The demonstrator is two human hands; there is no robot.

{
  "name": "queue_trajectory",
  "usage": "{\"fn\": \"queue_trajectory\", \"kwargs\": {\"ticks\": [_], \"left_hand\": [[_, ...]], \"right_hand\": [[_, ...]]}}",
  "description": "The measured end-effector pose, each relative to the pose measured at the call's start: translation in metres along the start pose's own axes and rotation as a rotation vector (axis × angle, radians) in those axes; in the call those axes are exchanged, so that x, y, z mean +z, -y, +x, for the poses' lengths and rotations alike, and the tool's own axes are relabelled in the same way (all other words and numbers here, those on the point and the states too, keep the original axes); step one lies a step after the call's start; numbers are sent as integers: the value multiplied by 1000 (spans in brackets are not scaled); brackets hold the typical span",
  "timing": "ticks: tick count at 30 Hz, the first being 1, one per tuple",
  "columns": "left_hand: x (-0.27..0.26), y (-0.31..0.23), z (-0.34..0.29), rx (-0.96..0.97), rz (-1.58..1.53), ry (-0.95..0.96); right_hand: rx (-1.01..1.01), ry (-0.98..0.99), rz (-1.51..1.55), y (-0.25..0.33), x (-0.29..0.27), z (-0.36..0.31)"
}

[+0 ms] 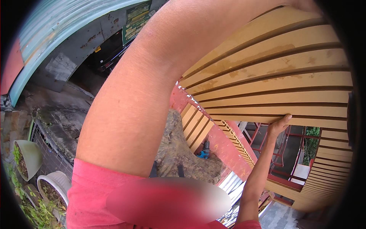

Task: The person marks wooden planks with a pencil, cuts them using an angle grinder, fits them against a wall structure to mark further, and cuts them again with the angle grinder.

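A large tan slatted panel (274, 76) fills the upper right, its ribs running across the view. My right hand (280, 124) reaches up from the lower edge, fingers hooked on the panel's lower edge. My left arm, in a red sleeve, crosses the picture from lower left to the panel's top. The left hand itself is cut off by the rim. A second slatted piece (196, 128) sits lower, against a red ledge (228, 150).
A blue power drill (204, 150) lies on the ledge beside camouflage-patterned cloth (183, 152). White planters with greenery (28, 158) stand far below at lower left. A corrugated roof (57, 23) is at upper left, and red metal framing (284, 152) shows below the panel.
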State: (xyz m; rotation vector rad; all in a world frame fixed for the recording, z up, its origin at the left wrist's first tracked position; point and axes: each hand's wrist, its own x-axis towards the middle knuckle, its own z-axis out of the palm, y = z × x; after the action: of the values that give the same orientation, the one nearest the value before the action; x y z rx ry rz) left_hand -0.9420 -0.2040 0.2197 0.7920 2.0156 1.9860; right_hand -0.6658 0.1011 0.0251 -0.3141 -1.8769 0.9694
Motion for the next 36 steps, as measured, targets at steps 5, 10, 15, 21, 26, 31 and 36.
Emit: {"fn": "queue_trajectory", "kwargs": {"ticks": [5,10,15,21,26,31,36], "left_hand": [[-7,18,-9,24,-21,-19],[-7,49,-18,28,-32,-31],[13,71,-17,77,-76,-8],[20,38,17,301,-161,-62],[35,-10,69,536,-253,-66],[29,-8,65,530,-304,-75],[27,-8,58,560,-372,-36]], "right_hand": [[32,-20,3,6,6,-3],[8,30,51,11,9,-4],[19,-3,8,6,-9,3],[43,29,-26,3,5,-5],[-62,9,-85,-5,-7,-5],[9,-63,-47,-16,-3,-11],[-16,-74,-120,-13,2,-14]]}}
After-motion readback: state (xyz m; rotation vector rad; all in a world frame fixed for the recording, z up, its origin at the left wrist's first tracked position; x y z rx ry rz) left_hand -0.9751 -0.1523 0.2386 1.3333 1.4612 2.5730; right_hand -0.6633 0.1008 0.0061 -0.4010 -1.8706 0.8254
